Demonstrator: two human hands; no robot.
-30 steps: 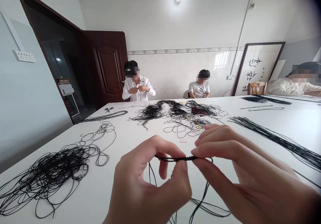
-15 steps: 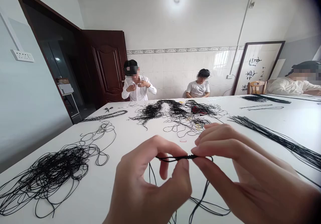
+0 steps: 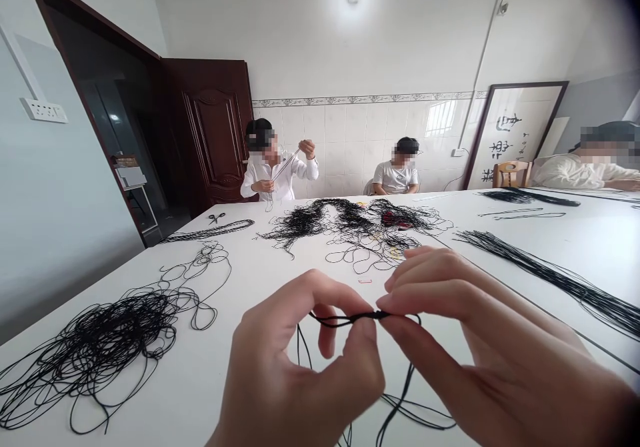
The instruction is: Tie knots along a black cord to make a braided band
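Observation:
Thin black cord [image 3: 345, 320] runs between my two hands, with a short twisted or knotted stretch at the middle. My left hand [image 3: 310, 360] pinches it between thumb and forefinger, just left of that stretch. From the other side, my right hand [image 3: 465, 327] pinches the cord between thumb and forefinger, its tips almost meeting the left ones. Loose cord strands hang below both hands, and some lie on the white table [image 3: 250, 287] beneath. The exact form of the knot is partly covered by my fingertips.
A tangled heap of black cord [image 3: 115, 333] lies at left. More cord piles [image 3: 350, 220] spread across the table's middle. A straight cord bundle [image 3: 550, 273] lies at right. Small scissors [image 3: 217, 218] sit near the far left edge. Several people sit around the table.
My right fingertips have shifted slightly left along the cord, closer to the left thumb. Across the table, the person in the white shirt has drawn their hands apart, stretching cord between them.

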